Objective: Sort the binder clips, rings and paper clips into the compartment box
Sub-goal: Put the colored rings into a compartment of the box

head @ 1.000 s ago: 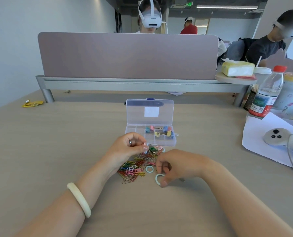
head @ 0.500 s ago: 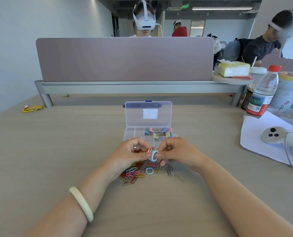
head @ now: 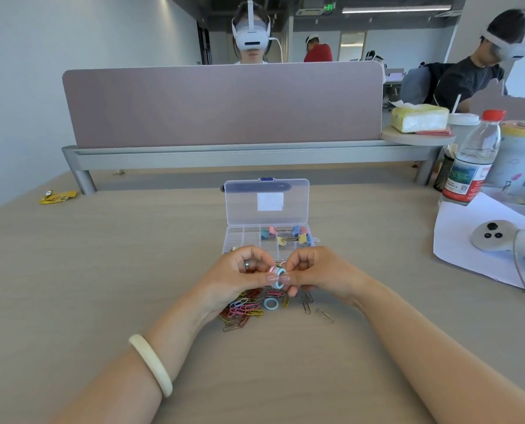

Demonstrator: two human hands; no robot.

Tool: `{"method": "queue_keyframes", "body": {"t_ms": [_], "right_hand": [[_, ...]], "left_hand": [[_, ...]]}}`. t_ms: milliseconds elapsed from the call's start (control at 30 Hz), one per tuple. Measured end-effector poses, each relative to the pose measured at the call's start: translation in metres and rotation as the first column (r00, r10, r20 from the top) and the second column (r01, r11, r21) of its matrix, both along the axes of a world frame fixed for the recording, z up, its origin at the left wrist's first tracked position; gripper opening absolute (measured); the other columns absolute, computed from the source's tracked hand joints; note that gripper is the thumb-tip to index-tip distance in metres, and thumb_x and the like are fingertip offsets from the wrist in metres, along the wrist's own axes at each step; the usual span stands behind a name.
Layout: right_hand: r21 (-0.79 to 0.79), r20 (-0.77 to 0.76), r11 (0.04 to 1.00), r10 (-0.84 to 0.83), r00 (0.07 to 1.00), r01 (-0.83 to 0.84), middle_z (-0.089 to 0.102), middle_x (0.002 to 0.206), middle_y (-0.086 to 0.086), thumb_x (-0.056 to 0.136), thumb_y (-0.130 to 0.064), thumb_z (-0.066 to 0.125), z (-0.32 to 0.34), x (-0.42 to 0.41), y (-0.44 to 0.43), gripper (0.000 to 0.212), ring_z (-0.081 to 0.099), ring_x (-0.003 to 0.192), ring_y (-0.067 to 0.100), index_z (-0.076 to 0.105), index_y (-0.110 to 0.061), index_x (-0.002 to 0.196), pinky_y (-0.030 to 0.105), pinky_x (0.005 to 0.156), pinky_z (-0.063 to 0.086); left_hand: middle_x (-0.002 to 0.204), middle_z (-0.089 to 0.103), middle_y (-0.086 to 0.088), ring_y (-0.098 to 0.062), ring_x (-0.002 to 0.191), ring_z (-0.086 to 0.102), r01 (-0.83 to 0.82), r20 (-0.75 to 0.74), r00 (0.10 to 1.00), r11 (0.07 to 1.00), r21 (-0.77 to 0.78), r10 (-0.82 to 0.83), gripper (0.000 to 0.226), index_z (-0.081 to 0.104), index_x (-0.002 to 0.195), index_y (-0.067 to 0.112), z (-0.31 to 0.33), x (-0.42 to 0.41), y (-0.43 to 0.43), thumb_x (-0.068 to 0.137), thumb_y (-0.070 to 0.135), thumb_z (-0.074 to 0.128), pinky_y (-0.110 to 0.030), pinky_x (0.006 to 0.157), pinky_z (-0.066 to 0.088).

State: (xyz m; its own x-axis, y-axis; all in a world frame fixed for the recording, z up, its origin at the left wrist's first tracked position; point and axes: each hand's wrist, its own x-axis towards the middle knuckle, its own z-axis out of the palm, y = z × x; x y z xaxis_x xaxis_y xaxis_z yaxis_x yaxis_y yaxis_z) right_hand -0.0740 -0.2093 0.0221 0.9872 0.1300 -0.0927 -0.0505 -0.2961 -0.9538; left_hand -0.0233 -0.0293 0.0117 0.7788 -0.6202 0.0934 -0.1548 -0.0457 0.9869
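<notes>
A clear compartment box point(head: 240, 237) stands open in the middle of the desk, lid up, with coloured binder clips point(head: 288, 235) in its back right compartments. Just in front of it my left hand point(head: 240, 276) and my right hand point(head: 319, 275) meet, pinching a small stack of pastel rings point(head: 278, 276) between their fingertips. Under the hands lies a heap of coloured paper clips point(head: 244, 312). One light blue ring point(head: 270, 303) rests on the desk among them. A few loose silver paper clips point(head: 324, 315) lie to the right.
A water bottle point(head: 472, 160), a patterned cup point(head: 518, 154) and white paper point(head: 469, 240) with a grey controller point(head: 497, 237) crowd the right side. A yellow wrapper point(head: 57, 197) lies far left. A mauve divider point(head: 221, 105) closes the back; people sit beyond it.
My right hand lifted a ring off the desk and brought it up to my left hand. Both hands now hold the rings together in front of the box.
</notes>
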Motion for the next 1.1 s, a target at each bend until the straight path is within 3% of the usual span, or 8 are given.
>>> {"method": "queue_keyframes", "body": {"t_ms": [233, 333, 400, 500, 600, 833, 1100], "right_hand": [[-0.010, 0.020, 1.000, -0.005, 1.000, 0.005, 0.074, 0.069, 0.000, 0.079, -0.011, 0.069, -0.002, 0.003, -0.005, 0.006, 0.068, 0.067, 0.006, 0.067, -0.011, 0.085, 0.012, 0.051, 0.042], [-0.204, 0.148, 0.961, -0.159, 0.976, 0.187, 0.066, 0.062, -0.002, 0.078, -0.014, 0.071, -0.003, 0.009, -0.016, 0.007, 0.058, 0.054, 0.001, 0.068, -0.013, 0.085, 0.011, 0.055, 0.042], [-0.322, 0.251, 0.886, -0.260, 0.932, 0.334, 0.058, 0.065, 0.000, 0.078, -0.020, 0.071, -0.007, 0.014, -0.025, 0.010, 0.050, 0.055, 0.005, 0.068, -0.018, 0.087, 0.020, 0.060, 0.040], [-0.414, 0.270, 0.824, -0.295, 0.917, 0.387, 0.051, 0.069, -0.002, 0.079, -0.026, 0.069, -0.013, 0.014, -0.031, 0.014, 0.044, 0.060, 0.010, 0.068, -0.021, 0.092, 0.026, 0.060, 0.038], [-0.428, 0.247, 0.828, -0.279, 0.928, 0.363, 0.052, 0.069, -0.005, 0.078, -0.029, 0.068, -0.023, 0.014, -0.030, 0.013, 0.047, 0.063, 0.011, 0.068, -0.022, 0.089, 0.026, 0.062, 0.041], [-0.458, 0.240, 0.823, -0.249, 0.938, 0.336, 0.053, 0.072, -0.014, 0.079, -0.031, 0.067, -0.023, 0.019, -0.032, 0.011, 0.052, 0.073, 0.008, 0.069, -0.023, 0.086, 0.030, 0.072, 0.047], [-0.449, 0.250, 0.830, -0.238, 0.938, 0.331, 0.061, 0.082, -0.007, 0.077, -0.031, 0.069, -0.028, 0.017, -0.033, 0.012, 0.056, 0.077, 0.011, 0.070, -0.022, 0.085, 0.031, 0.074, 0.050]], "left_hand": [[0.062, 0.067, 0.009, -0.005, 0.063, 0.059, -0.065, 0.046, 0.997, 0.997, 0.032, 0.063, 0.018, 0.064, 0.070, 0.021, 0.002, -0.003, -0.002, 0.071, 0.005, 0.073, -0.014, 0.061, 0.049], [0.057, 0.063, 0.009, -0.011, 0.061, 0.055, -0.220, 0.081, 0.973, 0.976, 0.010, 0.218, 0.024, 0.062, 0.064, 0.021, 0.010, 0.007, -0.002, 0.070, 0.001, 0.073, -0.018, 0.056, 0.046], [0.061, 0.062, 0.009, -0.009, 0.060, 0.054, -0.323, 0.189, 0.931, 0.946, 0.027, 0.313, 0.026, 0.058, 0.064, 0.022, 0.022, 0.022, -0.007, 0.071, 0.001, 0.072, -0.014, 0.053, 0.044], [0.068, 0.058, 0.005, -0.007, 0.061, 0.051, -0.349, 0.427, 0.871, 0.918, 0.188, 0.243, 0.026, 0.053, 0.066, 0.020, 0.036, 0.043, -0.027, 0.073, 0.004, 0.071, -0.015, 0.057, 0.045], [0.071, 0.056, 0.003, -0.016, 0.070, 0.054, -0.368, 0.522, 0.841, 0.855, 0.364, 0.140, 0.031, 0.049, 0.064, 0.025, 0.028, 0.061, -0.048, 0.072, 0.006, 0.072, -0.028, 0.068, 0.046], [0.073, 0.056, 0.009, -0.019, 0.076, 0.057, -0.379, 0.520, 0.851, 0.769, 0.515, 0.072, 0.033, 0.044, 0.063, 0.023, 0.022, 0.081, -0.063, 0.075, 0.004, 0.068, -0.027, 0.062, 0.043], [0.096, 0.067, -0.008, -0.021, 0.081, 0.058, -0.358, 0.439, 0.896, 0.700, 0.618, 0.071, 0.032, 0.047, 0.061, 0.019, 0.028, 0.087, -0.073, 0.072, 0.001, 0.071, -0.035, 0.073, 0.050]]}}
